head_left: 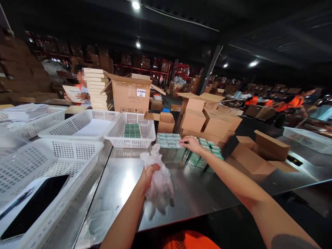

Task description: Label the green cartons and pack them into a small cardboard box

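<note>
My left hand [148, 173] is closed around a crumpled piece of clear plastic wrap [158, 176] held just above the steel table [197, 193]. My right hand [191, 143] reaches forward and rests flat on top of a block of small green boxes [169, 145] wrapped together. More green boxes [207, 155] lean tipped over beside that block, to its right.
White perforated baskets [131, 133] line the table's far and left side; one holds green boxes, another a dark tablet [33, 207]. Open cardboard cartons [131, 93] and smaller brown boxes [207, 121] stand behind. A person [77, 90] works at the far left; others in orange at the right.
</note>
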Demonstrator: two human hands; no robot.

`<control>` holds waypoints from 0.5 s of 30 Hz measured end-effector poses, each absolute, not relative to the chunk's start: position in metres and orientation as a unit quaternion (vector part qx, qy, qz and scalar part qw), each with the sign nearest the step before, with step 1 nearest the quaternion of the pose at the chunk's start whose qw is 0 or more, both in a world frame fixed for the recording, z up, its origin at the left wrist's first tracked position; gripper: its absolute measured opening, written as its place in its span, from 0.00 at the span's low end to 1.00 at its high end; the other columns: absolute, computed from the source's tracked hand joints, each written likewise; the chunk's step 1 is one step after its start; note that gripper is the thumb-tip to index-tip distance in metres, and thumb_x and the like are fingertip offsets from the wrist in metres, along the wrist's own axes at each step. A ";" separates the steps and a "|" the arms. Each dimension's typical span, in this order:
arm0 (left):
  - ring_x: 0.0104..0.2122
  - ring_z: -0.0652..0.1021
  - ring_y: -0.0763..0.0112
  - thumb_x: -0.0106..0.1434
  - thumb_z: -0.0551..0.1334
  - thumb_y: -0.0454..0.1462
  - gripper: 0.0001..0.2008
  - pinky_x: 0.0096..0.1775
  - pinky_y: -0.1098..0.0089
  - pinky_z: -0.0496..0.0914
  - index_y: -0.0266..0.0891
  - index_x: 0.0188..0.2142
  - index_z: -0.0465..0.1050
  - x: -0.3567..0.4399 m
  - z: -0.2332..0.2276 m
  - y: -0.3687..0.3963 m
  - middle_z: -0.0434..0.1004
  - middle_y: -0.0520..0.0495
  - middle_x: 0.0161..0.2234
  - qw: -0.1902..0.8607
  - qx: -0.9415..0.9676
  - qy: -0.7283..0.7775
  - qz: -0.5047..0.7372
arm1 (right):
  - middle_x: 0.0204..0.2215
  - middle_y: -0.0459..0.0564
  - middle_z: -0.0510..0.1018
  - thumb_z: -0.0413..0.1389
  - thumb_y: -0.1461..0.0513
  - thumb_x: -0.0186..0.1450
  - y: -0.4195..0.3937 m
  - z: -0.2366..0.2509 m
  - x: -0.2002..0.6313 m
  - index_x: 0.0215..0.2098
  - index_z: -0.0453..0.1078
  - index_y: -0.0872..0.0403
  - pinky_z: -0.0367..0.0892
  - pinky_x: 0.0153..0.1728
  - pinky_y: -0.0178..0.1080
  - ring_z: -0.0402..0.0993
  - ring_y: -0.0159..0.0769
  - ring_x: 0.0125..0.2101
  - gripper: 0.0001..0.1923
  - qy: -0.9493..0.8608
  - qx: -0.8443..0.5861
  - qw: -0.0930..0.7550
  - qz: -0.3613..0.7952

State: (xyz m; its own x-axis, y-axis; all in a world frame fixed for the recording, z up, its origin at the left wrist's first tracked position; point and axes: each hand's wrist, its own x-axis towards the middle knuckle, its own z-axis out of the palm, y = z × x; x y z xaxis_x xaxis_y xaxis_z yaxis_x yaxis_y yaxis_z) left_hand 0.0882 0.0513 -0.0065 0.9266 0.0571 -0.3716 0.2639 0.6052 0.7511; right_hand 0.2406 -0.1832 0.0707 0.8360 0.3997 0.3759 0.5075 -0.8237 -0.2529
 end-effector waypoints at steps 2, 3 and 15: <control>0.21 0.69 0.77 0.64 0.64 0.36 0.07 0.26 0.73 0.66 0.34 0.31 0.71 0.089 -0.007 0.050 0.68 0.55 0.23 0.869 0.455 0.183 -0.061 | 0.34 0.52 0.81 0.62 0.61 0.61 -0.180 0.061 0.241 0.29 0.79 0.53 0.63 0.43 0.44 0.74 0.44 0.40 0.04 -0.232 -0.941 0.185 -0.165; 0.21 0.68 0.77 0.64 0.64 0.36 0.08 0.26 0.73 0.66 0.34 0.30 0.70 0.089 -0.007 0.050 0.68 0.56 0.23 0.866 0.461 0.184 -0.063 | 0.33 0.53 0.81 0.61 0.62 0.61 -0.179 0.057 0.240 0.28 0.78 0.53 0.61 0.44 0.44 0.73 0.45 0.41 0.05 -0.229 -0.939 0.191 -0.173; 0.19 0.68 0.75 0.49 0.65 0.29 0.05 0.24 0.73 0.63 0.35 0.24 0.69 0.094 -0.016 0.050 0.67 0.54 0.19 0.861 0.466 0.193 -0.061 | 0.31 0.50 0.77 0.45 0.54 0.70 -0.172 0.066 0.261 0.35 0.64 0.51 0.67 0.34 0.40 0.72 0.38 0.32 0.13 -0.166 -0.882 0.380 -0.225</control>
